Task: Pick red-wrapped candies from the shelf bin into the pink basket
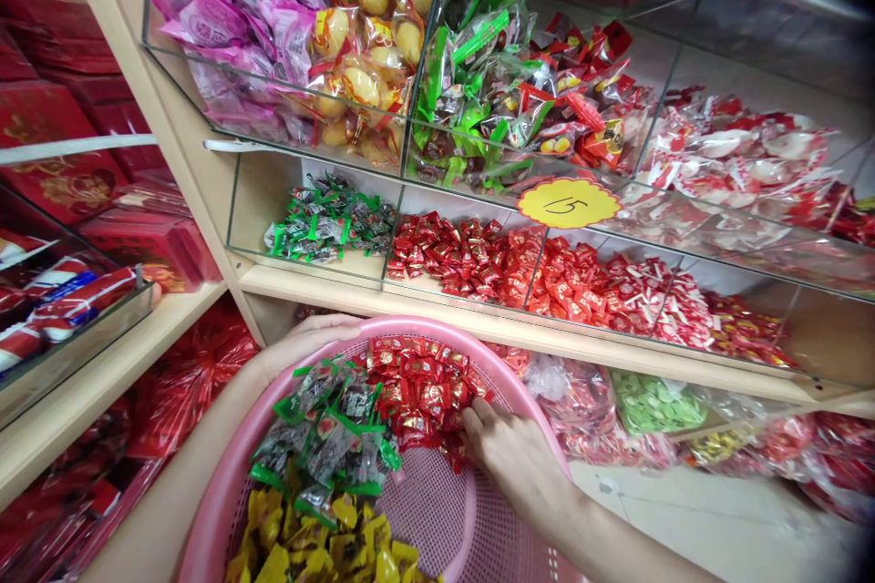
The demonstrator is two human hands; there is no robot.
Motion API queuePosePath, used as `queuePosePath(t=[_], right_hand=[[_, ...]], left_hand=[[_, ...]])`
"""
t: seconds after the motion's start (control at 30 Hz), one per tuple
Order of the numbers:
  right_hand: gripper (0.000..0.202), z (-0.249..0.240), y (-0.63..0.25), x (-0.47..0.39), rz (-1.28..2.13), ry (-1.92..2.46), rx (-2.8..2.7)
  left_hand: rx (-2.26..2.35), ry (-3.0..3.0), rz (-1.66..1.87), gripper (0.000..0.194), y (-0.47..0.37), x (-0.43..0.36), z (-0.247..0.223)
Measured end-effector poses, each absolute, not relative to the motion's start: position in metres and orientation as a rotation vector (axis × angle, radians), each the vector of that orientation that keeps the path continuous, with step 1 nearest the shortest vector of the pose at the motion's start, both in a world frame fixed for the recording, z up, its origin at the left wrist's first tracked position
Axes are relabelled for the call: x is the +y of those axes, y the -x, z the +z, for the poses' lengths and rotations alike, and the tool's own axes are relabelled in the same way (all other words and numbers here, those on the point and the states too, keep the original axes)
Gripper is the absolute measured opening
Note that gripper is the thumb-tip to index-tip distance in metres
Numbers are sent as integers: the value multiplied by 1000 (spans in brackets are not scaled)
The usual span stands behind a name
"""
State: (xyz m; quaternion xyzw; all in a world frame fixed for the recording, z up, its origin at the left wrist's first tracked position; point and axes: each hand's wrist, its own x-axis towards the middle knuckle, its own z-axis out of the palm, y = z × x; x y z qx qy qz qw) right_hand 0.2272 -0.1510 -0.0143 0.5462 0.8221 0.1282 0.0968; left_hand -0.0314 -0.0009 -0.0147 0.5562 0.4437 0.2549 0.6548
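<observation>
A pink perforated plastic basket (523, 401) is tilted toward the shelf in front of me. My left hand (307, 342) reaches around its far left side, fingers closed over the rim. Inside lie red wrapped candies (420, 383) at the far side, green-and-clear wrapped candies (334, 428) at the left and yellow wrapped candies (321, 542) at the near side. My right hand (499, 442) is inside the basket at the right edge of the red candies. Its fingers are curled down onto them, with the fingertips partly hidden.
Ahead, a wooden shelf (437, 299) carries clear bins of small candies. Larger packaged sweets fill the bins above, with a yellow tag (569, 202) marked 15. Bagged goods (656, 403) sit below at right. Red boxes (65, 141) and striped packages (75, 301) stand at left.
</observation>
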Motion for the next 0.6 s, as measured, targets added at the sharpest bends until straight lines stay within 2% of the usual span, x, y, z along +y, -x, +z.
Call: queuePosePath(t=[0.2, 0.43, 0.6], right_hand=[[12, -13, -228, -150, 375, -1615, 2402], [17, -14, -226, -155, 366, -1597, 2395], [17, -18, -225, -163, 362, -1623, 2458]], left_hand=[[998, -1264, 574, 43, 31, -2, -12], [1012, -1214, 570, 49, 32, -2, -15], [1003, -1266, 575, 44, 32, -1, -16]])
